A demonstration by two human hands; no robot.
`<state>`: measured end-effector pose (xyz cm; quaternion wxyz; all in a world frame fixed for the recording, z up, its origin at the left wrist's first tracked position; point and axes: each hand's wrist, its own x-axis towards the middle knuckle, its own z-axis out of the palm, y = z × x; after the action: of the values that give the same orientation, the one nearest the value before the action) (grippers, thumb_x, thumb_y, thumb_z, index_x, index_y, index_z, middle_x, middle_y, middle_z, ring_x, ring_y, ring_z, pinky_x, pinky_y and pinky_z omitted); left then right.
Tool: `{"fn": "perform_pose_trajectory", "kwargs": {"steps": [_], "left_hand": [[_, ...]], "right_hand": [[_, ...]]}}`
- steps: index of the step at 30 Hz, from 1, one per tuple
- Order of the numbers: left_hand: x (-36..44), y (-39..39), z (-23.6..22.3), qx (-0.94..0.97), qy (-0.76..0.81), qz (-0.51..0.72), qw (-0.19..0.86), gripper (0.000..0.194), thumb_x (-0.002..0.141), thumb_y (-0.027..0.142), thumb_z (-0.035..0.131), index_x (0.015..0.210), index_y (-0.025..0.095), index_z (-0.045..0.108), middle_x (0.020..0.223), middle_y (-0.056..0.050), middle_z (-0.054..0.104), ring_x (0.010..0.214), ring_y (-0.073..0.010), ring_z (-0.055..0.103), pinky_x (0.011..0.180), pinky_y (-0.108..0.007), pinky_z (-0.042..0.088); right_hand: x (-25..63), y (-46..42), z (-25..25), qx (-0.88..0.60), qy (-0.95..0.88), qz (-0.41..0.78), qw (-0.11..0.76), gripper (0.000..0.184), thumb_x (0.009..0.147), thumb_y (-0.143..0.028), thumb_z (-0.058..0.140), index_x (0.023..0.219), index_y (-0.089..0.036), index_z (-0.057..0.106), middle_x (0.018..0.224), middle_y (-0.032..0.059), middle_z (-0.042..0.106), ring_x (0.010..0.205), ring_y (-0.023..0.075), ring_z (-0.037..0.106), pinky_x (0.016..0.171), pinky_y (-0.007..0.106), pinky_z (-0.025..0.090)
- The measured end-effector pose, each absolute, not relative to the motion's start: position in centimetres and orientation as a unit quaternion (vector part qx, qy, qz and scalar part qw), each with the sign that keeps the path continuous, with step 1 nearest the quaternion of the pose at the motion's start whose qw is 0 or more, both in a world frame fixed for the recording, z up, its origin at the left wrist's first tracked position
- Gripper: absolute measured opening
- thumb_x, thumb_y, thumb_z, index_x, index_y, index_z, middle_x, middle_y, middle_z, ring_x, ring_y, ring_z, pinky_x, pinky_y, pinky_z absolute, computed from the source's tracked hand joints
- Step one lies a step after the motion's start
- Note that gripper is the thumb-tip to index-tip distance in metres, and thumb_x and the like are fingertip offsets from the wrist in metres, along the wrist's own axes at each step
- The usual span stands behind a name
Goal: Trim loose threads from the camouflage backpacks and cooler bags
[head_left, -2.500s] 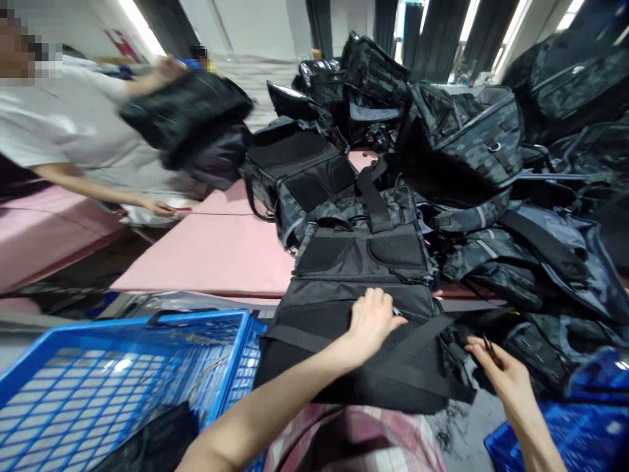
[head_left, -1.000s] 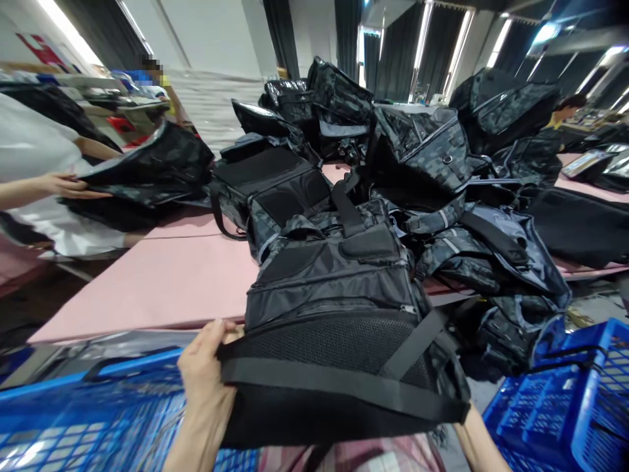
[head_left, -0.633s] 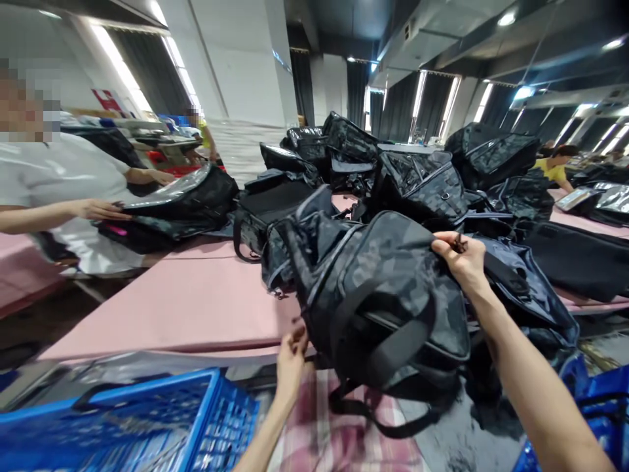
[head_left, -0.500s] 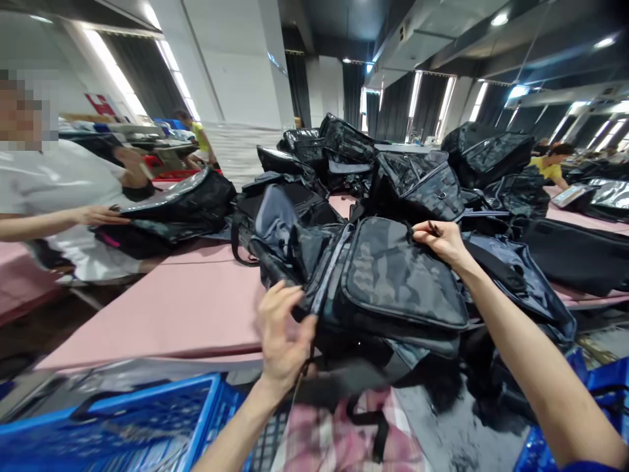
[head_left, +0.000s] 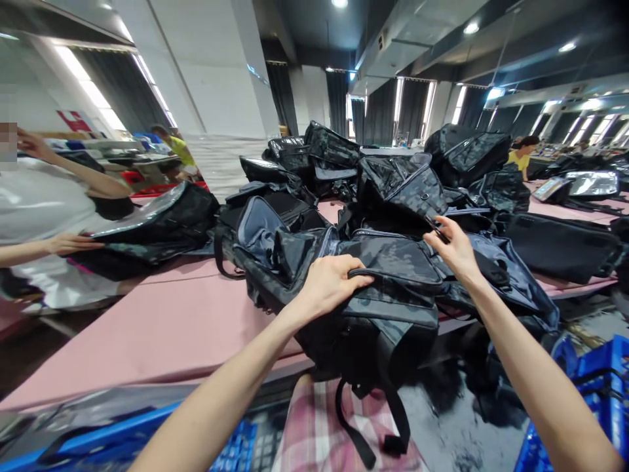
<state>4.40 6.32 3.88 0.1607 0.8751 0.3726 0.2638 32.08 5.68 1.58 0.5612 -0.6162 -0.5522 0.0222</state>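
A dark camouflage backpack [head_left: 393,257] lies on its back at the table's near edge, its main compartment gaping to the left with grey lining showing. My left hand [head_left: 334,278] is closed on the zippered edge of its front pocket, fingers over the rim. Above the pocket's right end, my right hand [head_left: 455,248] is closed round a small slim black tool [head_left: 436,229] that looks like thread snips. Whether the tool touches the bag I cannot tell. Two black straps [head_left: 399,419] dangle from the bag over my plaid-covered lap [head_left: 314,426].
More camouflage bags [head_left: 339,147] are piled behind on the pink table [head_left: 162,328]. To the left, a person in white [head_left: 44,210] holds another bag [head_left: 167,219]. Blue crates [head_left: 607,393] stand low on both sides. Farther back, people in yellow are at work.
My left hand has moved up and right from the bag's left side to grip the pocket edge. The bag has tipped, its near side now showing. My right hand has come off the pocket's far edge.
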Motion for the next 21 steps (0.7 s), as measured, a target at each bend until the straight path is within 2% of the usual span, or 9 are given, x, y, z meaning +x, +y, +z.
{"fn": "perform_pose_trajectory", "kwargs": {"steps": [3,7,10,15,21], "left_hand": [[4.5,7.0,4.0,0.845,0.403,0.245,0.251,0.029,0.071,0.042,0.053,0.071,0.017,0.067,0.058,0.003,0.055,0.057,-0.012,0.046,0.053,-0.023,0.031],[4.9,7.9,4.0,0.821,0.412,0.228,0.322,0.029,0.065,0.043,0.057,0.068,0.016,0.066,0.057,0.003,0.055,0.058,-0.0137,0.048,0.053,-0.023,0.031],[5.3,8.1,4.0,0.81,0.423,0.221,0.341,0.028,0.064,0.043,0.057,0.067,0.015,0.065,0.056,0.002,0.056,0.059,-0.0141,0.048,0.053,-0.023,0.032],[5.6,8.1,4.0,0.801,0.427,0.227,0.352,0.028,0.062,0.042,0.059,0.065,0.015,0.064,0.056,0.003,0.054,0.058,-0.0133,0.047,0.054,-0.023,0.032],[5.4,8.1,3.6,0.798,0.435,0.227,0.351,0.029,0.061,0.043,0.059,0.066,0.015,0.064,0.055,0.003,0.053,0.056,-0.0132,0.047,0.052,-0.022,0.031]], "right_hand": [[32.5,0.0,-0.6,-0.626,-0.544,0.016,0.558,0.037,0.079,-0.043,0.055,0.11,-0.023,0.054,0.104,0.0055,0.062,0.093,0.0196,0.059,0.085,0.036,0.044],[30.3,-6.0,-2.9,-0.623,-0.563,0.003,0.543,0.021,0.079,-0.037,0.058,0.094,-0.022,0.06,0.094,0.004,0.064,0.086,0.0188,0.061,0.076,0.031,0.048],[28.1,-7.7,-3.3,-0.587,-0.603,-0.047,0.538,0.014,0.08,-0.028,0.058,0.092,-0.022,0.063,0.093,0.0038,0.063,0.085,0.0173,0.06,0.074,0.029,0.048],[25.4,-7.8,-2.6,-0.558,-0.638,-0.15,0.51,0.017,0.08,-0.016,0.058,0.096,-0.02,0.064,0.082,0.0031,0.062,0.072,0.0129,0.058,0.065,0.025,0.046],[24.1,-7.1,-2.0,-0.574,-0.639,-0.259,0.442,0.015,0.079,-0.015,0.059,0.093,-0.018,0.065,0.074,0.0024,0.063,0.065,0.0113,0.056,0.061,0.023,0.042]]}}
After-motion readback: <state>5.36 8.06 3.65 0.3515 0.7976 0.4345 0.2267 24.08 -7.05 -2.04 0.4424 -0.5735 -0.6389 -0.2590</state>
